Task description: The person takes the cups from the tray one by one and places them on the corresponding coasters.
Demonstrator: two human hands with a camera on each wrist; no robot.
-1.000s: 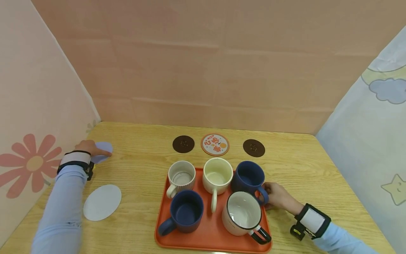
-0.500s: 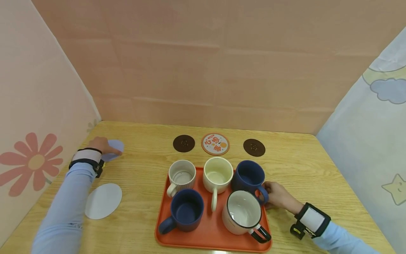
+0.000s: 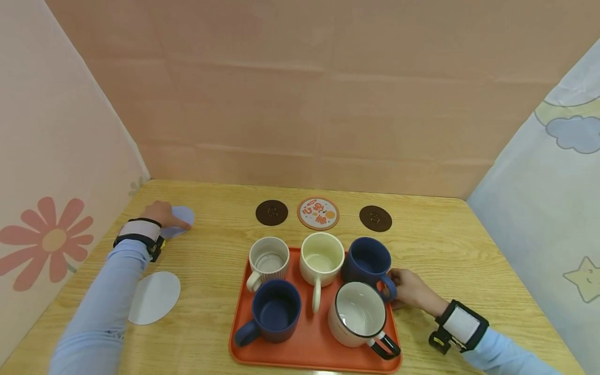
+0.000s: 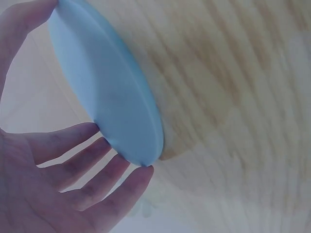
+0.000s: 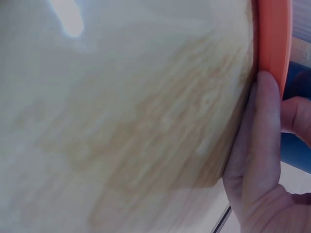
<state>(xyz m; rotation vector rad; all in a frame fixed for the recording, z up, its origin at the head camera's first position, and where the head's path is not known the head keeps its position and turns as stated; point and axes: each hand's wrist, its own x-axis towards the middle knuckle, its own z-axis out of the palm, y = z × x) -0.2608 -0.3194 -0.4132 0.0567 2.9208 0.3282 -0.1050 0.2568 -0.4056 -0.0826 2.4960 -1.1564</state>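
Observation:
My left hand (image 3: 160, 213) holds a round pale-blue coaster (image 4: 109, 87) by its rim at the table's left side. In the left wrist view its thumb is at one edge and the fingertips are at the other. The coaster sits tilted against the wood, partly over it. My right hand (image 3: 411, 288) grips the right edge of an orange-red tray (image 3: 307, 351), fingers along the outer side and thumb over the rim. Close by are the handle of a dark blue mug (image 3: 369, 258) and a white enamel mug (image 3: 358, 312) with a black handle.
The tray also carries a ribbed off-white mug (image 3: 269, 258), a cream mug (image 3: 322, 258) and another blue mug (image 3: 276, 312). Behind it lie two dark brown coasters (image 3: 272, 212) and a printed coaster (image 3: 318, 213). A white round coaster (image 3: 157, 297) lies beside my left forearm.
My left hand has moved to the right across the table's left side with the pale-blue coaster in it. My right hand, the tray and the mugs have stayed put.

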